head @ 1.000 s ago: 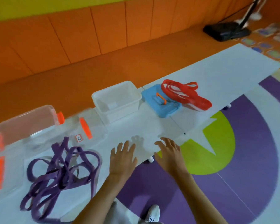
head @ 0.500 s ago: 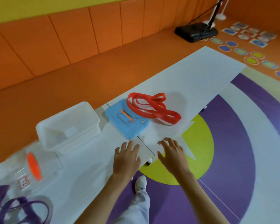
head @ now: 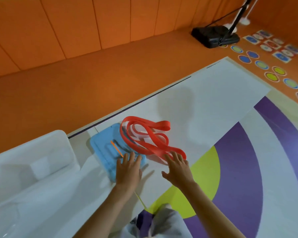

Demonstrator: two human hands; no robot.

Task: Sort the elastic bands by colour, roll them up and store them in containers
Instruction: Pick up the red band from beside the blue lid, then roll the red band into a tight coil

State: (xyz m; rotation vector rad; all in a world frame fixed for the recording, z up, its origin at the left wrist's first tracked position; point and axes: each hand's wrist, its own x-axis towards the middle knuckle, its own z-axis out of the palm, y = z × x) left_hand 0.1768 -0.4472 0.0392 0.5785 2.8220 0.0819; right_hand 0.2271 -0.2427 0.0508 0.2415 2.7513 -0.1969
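Observation:
A tangle of red elastic bands lies on the white table, partly over a blue container lid with an orange handle. My left hand hovers flat over the lid's near end with its fingers straight. My right hand is spread open, and its fingertips reach the near loop of the red bands. An open white plastic container stands to the left of the lid.
An orange floor and padded orange wall lie beyond the table's far edge. A black stand base with a pole sits at the back right, beside coloured floor tiles. A purple, yellow and white mat lies to the right.
My view has swung to the right, so the purple bands and clear containers have left the frame. Both hands have moved forward from the table's near edge to the blue lid and red bands.

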